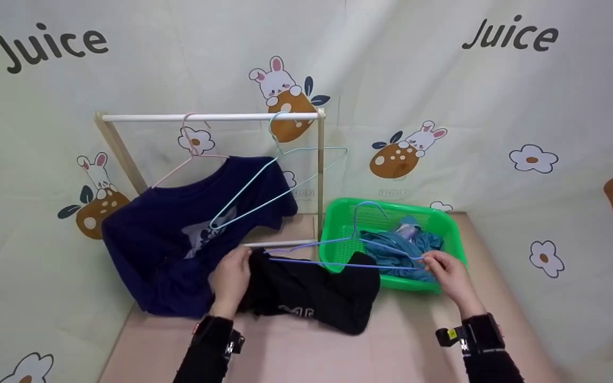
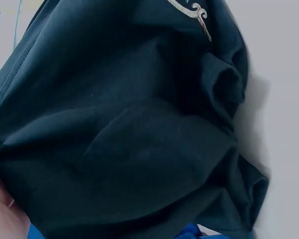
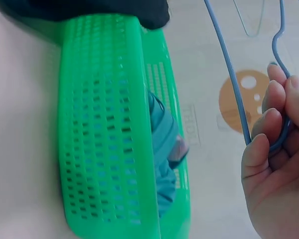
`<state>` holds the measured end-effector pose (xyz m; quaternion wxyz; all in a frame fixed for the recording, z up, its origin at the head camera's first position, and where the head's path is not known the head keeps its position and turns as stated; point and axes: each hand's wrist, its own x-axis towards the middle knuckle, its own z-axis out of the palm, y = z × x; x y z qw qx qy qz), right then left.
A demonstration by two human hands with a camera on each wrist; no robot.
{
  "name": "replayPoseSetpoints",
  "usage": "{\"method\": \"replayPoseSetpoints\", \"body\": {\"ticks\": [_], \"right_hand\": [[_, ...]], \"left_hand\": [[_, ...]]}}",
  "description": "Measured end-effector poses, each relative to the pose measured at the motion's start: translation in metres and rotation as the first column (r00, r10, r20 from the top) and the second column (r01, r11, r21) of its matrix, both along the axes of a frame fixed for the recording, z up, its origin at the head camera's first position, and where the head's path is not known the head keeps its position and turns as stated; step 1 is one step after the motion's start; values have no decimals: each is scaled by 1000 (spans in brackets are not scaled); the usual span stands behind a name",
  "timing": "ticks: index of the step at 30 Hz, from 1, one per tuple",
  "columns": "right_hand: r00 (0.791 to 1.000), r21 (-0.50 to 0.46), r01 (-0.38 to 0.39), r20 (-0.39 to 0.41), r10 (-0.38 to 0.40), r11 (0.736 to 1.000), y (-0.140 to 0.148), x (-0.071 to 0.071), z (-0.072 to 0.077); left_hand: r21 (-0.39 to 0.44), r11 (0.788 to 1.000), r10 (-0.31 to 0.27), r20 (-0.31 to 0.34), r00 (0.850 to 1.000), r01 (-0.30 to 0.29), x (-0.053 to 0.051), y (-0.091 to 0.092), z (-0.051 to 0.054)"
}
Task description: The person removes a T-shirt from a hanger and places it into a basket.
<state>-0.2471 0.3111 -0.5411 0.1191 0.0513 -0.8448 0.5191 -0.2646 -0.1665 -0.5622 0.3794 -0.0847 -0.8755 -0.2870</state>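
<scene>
A blue-purple clothes hanger (image 1: 333,264) is held level in front of the basket, its hook pointing up. My right hand (image 1: 447,274) grips the hanger's right corner, fingers curled round the wire in the right wrist view. My left hand (image 1: 230,279) pinches the edge of a black garment (image 1: 317,290) with pale lettering. The hanger's left end reaches the top of this garment near the left hand; whether it lies inside the cloth is hidden. In the left wrist view the black cloth (image 2: 114,124) hangs from the fingers and fills most of the picture.
A rack with a white rail (image 1: 147,117) stands behind. From it hang a navy T-shirt (image 1: 163,229) on a pink hanger (image 1: 173,171) and a bare mint hanger (image 1: 256,189). To the right, a green basket (image 1: 338,210) holds teal cloth (image 1: 399,247).
</scene>
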Motion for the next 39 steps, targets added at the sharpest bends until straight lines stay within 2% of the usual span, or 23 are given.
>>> {"method": "replayPoseSetpoints", "body": {"ticks": [3,6,7,10,15,20,25,30,33,35,39], "right_hand": [[1000,16,22,10,-22,1000,6,2,1],[999,24,45,12,-46,999,10,3,1],[999,25,50,10,-50,998,11,4,1],[998,22,59,9,-59,998,11,4,0],[999,6,40,21,-40,999,6,3,0],[999,-10,18,35,-17,1000,-5,3,3],[999,5,-23,-28,23,1000,-23,12,21],[998,34,-46,-52,47,998,-37,20,37],[996,33,-52,-77,54,998,-41,20,39],[994,25,-63,-93,65,998,-43,19,38],[992,-29,-94,-90,91,995,-46,16,37]], "left_hand": [[-7,998,66,79,995,-65,2,-3,-4],[-18,995,103,149,983,-101,3,-4,-6],[-20,995,100,166,981,-98,3,-4,-6],[-5,999,42,191,981,-42,1,-2,-4],[59,995,-87,162,983,78,0,5,2],[24,986,-165,130,978,163,0,11,8],[-29,974,-222,116,968,227,1,16,9],[-58,956,-279,113,954,287,4,19,8],[-72,952,-288,117,950,298,5,19,8],[-79,954,-281,111,953,290,6,17,7],[-72,958,-274,64,959,279,6,10,7]]}}
